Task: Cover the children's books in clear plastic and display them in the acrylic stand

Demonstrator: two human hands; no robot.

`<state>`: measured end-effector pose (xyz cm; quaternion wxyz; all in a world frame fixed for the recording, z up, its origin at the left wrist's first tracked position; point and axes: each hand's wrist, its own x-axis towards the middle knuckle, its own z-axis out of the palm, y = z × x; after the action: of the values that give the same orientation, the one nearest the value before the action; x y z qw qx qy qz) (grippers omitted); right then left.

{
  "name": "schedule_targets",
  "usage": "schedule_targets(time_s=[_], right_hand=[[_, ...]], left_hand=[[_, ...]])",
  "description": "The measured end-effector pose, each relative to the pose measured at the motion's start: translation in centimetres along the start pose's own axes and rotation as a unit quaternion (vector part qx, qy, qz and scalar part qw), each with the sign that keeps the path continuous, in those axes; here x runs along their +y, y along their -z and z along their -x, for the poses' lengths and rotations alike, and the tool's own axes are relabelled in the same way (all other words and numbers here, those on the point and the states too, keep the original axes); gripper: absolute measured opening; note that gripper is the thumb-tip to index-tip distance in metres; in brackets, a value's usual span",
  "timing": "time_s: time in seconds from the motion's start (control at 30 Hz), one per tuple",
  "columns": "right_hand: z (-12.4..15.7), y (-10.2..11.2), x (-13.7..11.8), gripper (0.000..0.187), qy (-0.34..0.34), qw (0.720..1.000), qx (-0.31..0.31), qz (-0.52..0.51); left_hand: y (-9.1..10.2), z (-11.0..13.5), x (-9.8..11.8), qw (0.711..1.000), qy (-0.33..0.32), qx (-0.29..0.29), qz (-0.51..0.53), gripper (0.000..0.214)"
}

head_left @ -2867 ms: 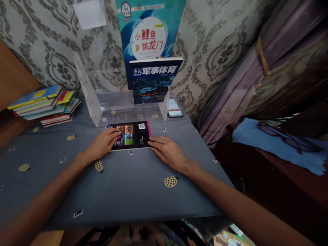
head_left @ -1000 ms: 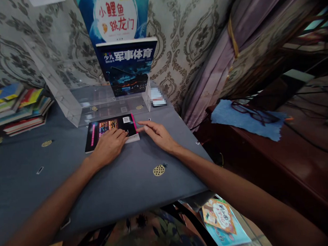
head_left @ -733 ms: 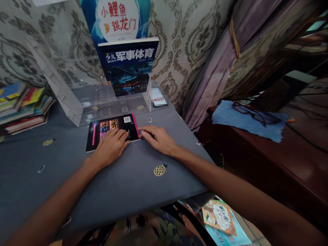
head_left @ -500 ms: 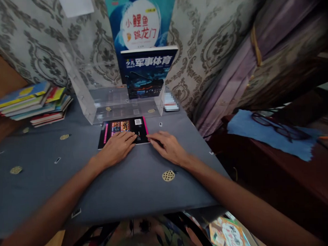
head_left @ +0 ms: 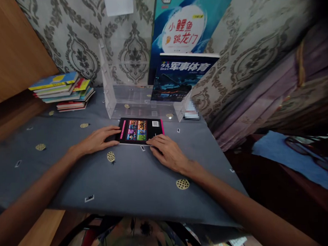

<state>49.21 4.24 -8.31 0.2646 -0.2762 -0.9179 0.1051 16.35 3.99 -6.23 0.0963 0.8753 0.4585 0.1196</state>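
A black book with a pink spine point(head_left: 141, 130) lies flat on the grey tablecloth point(head_left: 101, 175), back cover up. My left hand point(head_left: 96, 140) rests flat beside the book's left edge, fingers stretched out and touching it. My right hand point(head_left: 167, 153) lies flat at the book's near right corner, fingers extended onto the edge. Neither hand grips anything.
A clear acrylic stand point(head_left: 131, 99) holds a dark blue book point(head_left: 182, 76) upright, with a larger teal book point(head_left: 184, 25) behind it against the wallpaper. A stack of books point(head_left: 62, 91) sits at the far left. A curtain and a dark side table with a blue cloth point(head_left: 286, 156) lie to the right.
My left hand slid off the top of the book to its left edge. My right hand moved to the near right corner. The view swung to the left.
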Motion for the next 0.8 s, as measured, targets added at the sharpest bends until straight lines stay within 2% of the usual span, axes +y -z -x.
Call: schedule_targets(time_s=[0.1,0.33,0.53,0.8], right_hand=[[-2.1,-1.2,-1.1,0.028,0.007,0.999,-0.019,-0.036],[-5.7,-4.2,-2.6,0.035,-0.003,0.995,-0.022,-0.101],[-5.7,-5.0,-2.6,0.042,-0.026,0.99,0.022,-0.133],[-5.2,-5.0,-2.5,0.042,-0.035,0.985,0.041,-0.162]], left_hand=[[-0.2,0.6,-0.3,1.0,-0.008,0.0,0.002,0.054],[-0.7,1.0,-0.2,0.997,-0.051,0.032,-0.05,0.042],[-1.3,1.1,-0.3,0.993,-0.069,0.056,-0.083,0.04],[-0.5,0.6,0.1,0.989,-0.092,0.059,-0.103,0.044]])
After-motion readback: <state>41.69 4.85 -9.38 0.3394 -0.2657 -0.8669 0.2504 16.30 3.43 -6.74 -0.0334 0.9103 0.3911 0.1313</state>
